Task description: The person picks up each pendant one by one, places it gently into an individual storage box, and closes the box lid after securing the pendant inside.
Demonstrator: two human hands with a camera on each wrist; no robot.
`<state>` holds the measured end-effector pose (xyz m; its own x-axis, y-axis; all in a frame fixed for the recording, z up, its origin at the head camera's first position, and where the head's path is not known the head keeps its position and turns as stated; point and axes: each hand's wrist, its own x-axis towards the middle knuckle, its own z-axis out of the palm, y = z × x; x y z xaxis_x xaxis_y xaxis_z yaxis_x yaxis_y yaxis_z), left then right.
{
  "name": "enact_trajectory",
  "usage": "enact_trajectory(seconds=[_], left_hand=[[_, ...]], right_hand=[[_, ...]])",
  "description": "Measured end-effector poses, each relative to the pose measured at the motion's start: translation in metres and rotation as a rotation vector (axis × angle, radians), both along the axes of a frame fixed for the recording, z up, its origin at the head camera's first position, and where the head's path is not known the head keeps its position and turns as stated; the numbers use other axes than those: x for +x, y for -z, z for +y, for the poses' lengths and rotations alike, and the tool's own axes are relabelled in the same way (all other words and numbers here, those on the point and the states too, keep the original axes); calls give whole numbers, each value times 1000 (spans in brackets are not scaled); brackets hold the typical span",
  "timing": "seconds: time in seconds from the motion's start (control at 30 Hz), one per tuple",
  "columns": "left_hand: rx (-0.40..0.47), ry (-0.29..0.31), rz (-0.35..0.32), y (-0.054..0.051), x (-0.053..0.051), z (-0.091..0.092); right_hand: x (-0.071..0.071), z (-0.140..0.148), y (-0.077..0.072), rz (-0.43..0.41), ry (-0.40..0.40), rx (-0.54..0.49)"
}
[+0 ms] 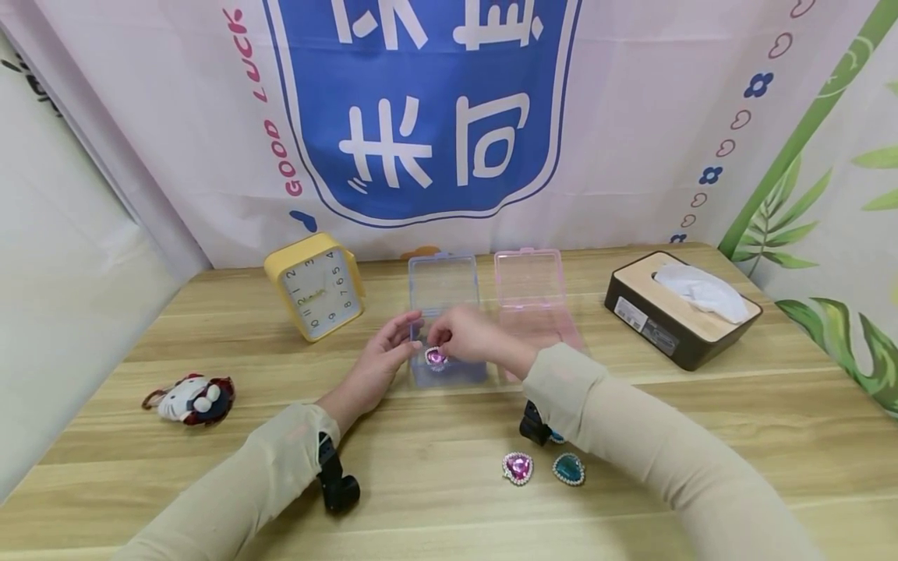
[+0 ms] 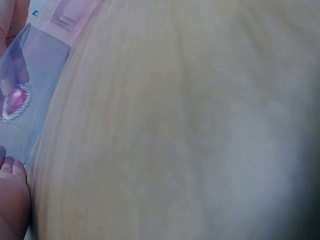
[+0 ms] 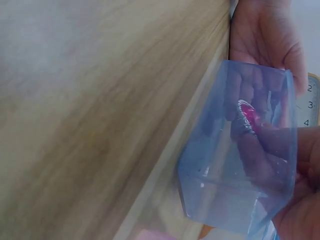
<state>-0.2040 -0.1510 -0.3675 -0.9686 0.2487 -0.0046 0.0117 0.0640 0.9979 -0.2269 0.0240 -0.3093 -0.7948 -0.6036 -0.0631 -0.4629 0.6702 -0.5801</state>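
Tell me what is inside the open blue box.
Inside the blue box is a pink gem with a silvery beaded rim, held by the right grip. Anything directly behind that grip in the head view is covered.

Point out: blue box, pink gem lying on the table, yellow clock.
Blue box (image 1: 456, 375): head view, front side.
Pink gem (image 1: 519, 467): head view, stone's middle.
Yellow clock (image 1: 321, 299): head view, dial.

Right hand (image 1: 468, 335) is pinching a pink gem (image 1: 436, 356) inside the open blue box (image 1: 449, 375), left hand (image 1: 379, 354) up against the box's left side. Open pink box (image 1: 529, 280) is just right of the right hand, tissue box (image 1: 684, 308) way further right, yellow clock (image 1: 316, 292) past the left hand. Closer in than the right hand, another pink gem (image 1: 518, 467) and a teal one (image 1: 569, 469) lie on the desk (image 1: 421, 499).
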Motion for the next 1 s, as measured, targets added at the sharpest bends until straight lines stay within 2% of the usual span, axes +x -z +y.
enact_trajectory(seconds=[0.3, 0.43, 0.67, 0.87, 1.0], left_hand=[[-2, 8, 5, 1, 0, 0], [-5, 5, 9, 1, 1, 0], [1, 7, 17, 2, 1, 0], [17, 20, 7, 3, 1, 0], [22, 21, 10, 3, 0, 0]], right_hand=[[1, -7, 6, 111, -15, 140], [2, -8, 6, 138, -18, 154], [3, -6, 6, 110, -8, 95], [4, -2, 4, 23, 56, -26], [6, 3, 0, 2, 85, -98]])
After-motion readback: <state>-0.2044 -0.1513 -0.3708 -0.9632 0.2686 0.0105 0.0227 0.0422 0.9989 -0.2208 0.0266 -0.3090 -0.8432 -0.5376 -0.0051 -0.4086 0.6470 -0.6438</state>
